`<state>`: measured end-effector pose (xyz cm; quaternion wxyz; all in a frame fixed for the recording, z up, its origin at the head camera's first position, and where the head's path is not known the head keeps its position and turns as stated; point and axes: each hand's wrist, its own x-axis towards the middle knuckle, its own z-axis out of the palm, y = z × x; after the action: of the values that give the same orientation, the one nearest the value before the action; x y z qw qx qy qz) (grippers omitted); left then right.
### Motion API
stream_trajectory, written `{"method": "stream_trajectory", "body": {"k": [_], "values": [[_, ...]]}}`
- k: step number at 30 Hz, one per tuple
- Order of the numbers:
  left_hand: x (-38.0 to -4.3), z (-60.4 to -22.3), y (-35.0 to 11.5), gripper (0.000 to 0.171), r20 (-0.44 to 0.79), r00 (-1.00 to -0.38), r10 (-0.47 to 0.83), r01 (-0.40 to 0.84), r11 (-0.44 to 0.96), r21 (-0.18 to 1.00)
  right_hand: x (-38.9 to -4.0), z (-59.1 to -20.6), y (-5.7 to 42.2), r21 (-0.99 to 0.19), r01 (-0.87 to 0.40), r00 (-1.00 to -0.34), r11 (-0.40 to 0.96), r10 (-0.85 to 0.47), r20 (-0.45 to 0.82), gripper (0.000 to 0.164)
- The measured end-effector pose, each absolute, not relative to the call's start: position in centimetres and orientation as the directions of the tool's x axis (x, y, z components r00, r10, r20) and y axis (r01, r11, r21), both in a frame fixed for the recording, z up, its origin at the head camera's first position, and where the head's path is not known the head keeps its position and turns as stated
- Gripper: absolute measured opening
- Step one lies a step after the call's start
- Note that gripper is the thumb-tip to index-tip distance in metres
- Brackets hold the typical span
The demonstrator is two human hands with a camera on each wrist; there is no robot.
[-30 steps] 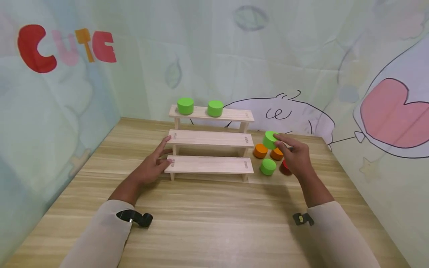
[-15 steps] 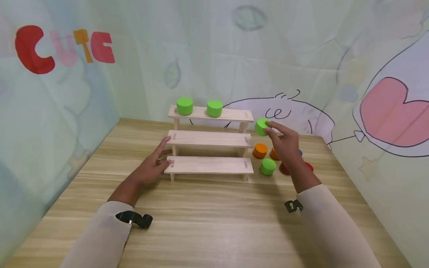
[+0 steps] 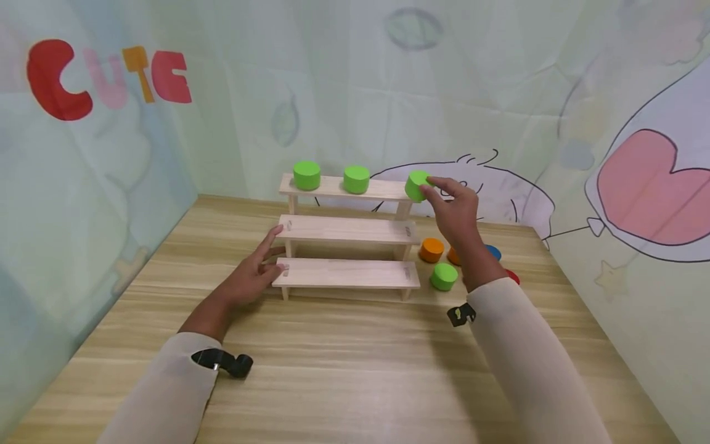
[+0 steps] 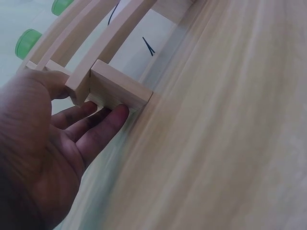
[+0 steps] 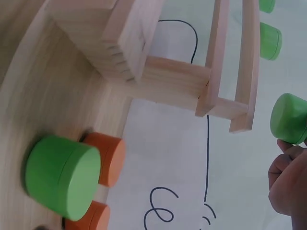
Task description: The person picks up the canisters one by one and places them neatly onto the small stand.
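A pale green cloth backdrop (image 3: 333, 92) with "CUTE" lettering (image 3: 136, 60) borders a wood-grain tabletop (image 3: 344, 364).

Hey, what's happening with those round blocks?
A person pinches a green block in the right-hand grip, near the right end of the top shelf, not yet on it. The left-hand grip touches the left end of the wooden stand. Two green blocks sit on that shelf. A fourth green block, with orange, blue and red ones, is on the table.
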<state>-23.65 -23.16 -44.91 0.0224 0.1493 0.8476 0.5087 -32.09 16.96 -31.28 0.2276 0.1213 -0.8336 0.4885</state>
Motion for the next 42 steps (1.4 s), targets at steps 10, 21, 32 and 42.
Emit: {"method": "stream_trajectory", "body": {"k": [10,21,32,42], "values": [[-22.6,-43.5,-22.6,0.078,0.114,-0.952,0.286,0.236,0.442,0.865,-33.7,-30.6,14.9,-0.747,-0.38,-0.881,0.545,0.033,0.472,0.044],[-22.6,-43.7,-22.8,0.078,0.107,-0.956,0.275,0.225,0.448,0.865,-34.8,-30.9,13.7,-0.796,-0.307,-0.925,0.522,0.034,0.379,0.039],[-23.4,-44.9,-23.2,0.076,0.134,-0.951,0.28,0.249,0.431,0.867,-35.0,-30.8,12.5,-0.78,-0.281,-0.927,0.559,0.051,0.371,0.035],[-23.4,-45.0,-23.2,0.076,0.145,-0.946,0.29,0.266,0.436,0.86,-35.1,-30.8,12.4,-0.78,-0.241,-0.941,0.578,0.059,0.334,0.034]]}}
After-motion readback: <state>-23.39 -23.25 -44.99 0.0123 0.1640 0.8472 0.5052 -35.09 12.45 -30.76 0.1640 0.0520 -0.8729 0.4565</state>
